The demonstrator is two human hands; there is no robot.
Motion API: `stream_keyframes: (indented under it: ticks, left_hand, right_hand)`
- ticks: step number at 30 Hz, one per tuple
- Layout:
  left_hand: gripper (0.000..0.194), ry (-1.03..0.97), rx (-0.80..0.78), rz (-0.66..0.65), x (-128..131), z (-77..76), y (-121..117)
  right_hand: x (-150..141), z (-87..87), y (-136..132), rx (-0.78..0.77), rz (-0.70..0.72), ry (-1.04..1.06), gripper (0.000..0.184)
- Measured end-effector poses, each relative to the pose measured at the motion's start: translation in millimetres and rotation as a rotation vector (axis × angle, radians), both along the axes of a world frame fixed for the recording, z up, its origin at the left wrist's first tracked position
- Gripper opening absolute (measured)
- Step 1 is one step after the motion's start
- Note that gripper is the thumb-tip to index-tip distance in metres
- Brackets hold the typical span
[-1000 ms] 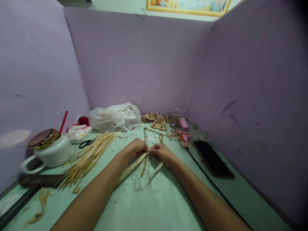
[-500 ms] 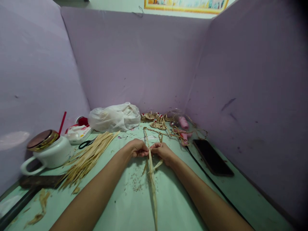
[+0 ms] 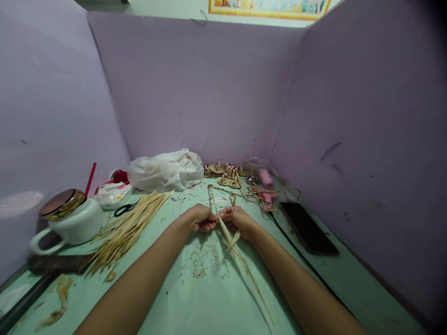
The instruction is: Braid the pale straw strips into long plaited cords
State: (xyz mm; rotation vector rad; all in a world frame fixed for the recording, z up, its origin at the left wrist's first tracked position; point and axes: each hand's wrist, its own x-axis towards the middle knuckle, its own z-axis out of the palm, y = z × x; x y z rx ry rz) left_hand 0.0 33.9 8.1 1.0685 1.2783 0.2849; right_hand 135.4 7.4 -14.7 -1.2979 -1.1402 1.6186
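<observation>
My left hand [image 3: 203, 217] and my right hand [image 3: 238, 220] meet at the middle of the table, both with fingers pinched on a braid of dry, straw-coloured plant fibre [image 3: 212, 197]. Beyond my fingers the thin braided cord runs away toward the back. Loose flat strands [image 3: 244, 263] trail from the pinch toward me, slanting to the right, with a short end sticking out beside my right hand. A bundle of similar dry strips [image 3: 134, 228] lies left of my left hand. The exact grip of each fingertip is too small to make out.
At left stand a white mug [image 3: 82, 223] with a lid, black-handled scissors [image 3: 125, 209] and a hammer-like tool [image 3: 57, 264]. A white plastic bag [image 3: 166, 171], woven pieces [image 3: 228, 179] and a pink glue gun [image 3: 268, 201] are at the back. A phone [image 3: 309, 228] lies right. Purple panels enclose the table.
The loose strands have swung from hanging nearly straight toward me to slanting right. My left hand has turned slightly, its fingers more curled; both hands stay at the braid.
</observation>
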Motion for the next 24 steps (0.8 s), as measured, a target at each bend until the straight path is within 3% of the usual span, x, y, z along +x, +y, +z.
stream_keyframes:
  ticks: [5, 12, 16, 19, 21, 24]
  left_hand:
    - [0.009, 0.148, 0.133, 0.015, -2, 0.4, 0]
    - [0.012, 0.047, 0.298, -0.014, -6, -1.3, -3]
    - [0.003, 0.104, 0.349, 0.087, 1, 0.7, -8]
    - [0.013, 0.175, 0.398, 0.139, 8, 4.1, -14]
    - [0.016, 0.222, 0.406, 0.154, 11, 5.8, -17]
    - [0.014, 0.222, 0.381, 0.191, 14, 4.4, -17]
  right_hand:
    - [3, 1.4, -1, 0.011, 0.033, 0.036, 0.006]
    - [1, -4.8, 2, 0.132, -0.016, -0.018, 0.006]
    - [-1, -4.6, 3, 0.246, -0.034, -0.216, 0.003]
    - [2, -1.2, 4, 0.322, -0.065, -0.510, 0.004]
    - [5, 2.5, 3, 0.332, -0.083, -0.672, 0.006]
    - [5, 9.0, 0, 0.292, -0.094, -0.731, 0.008]
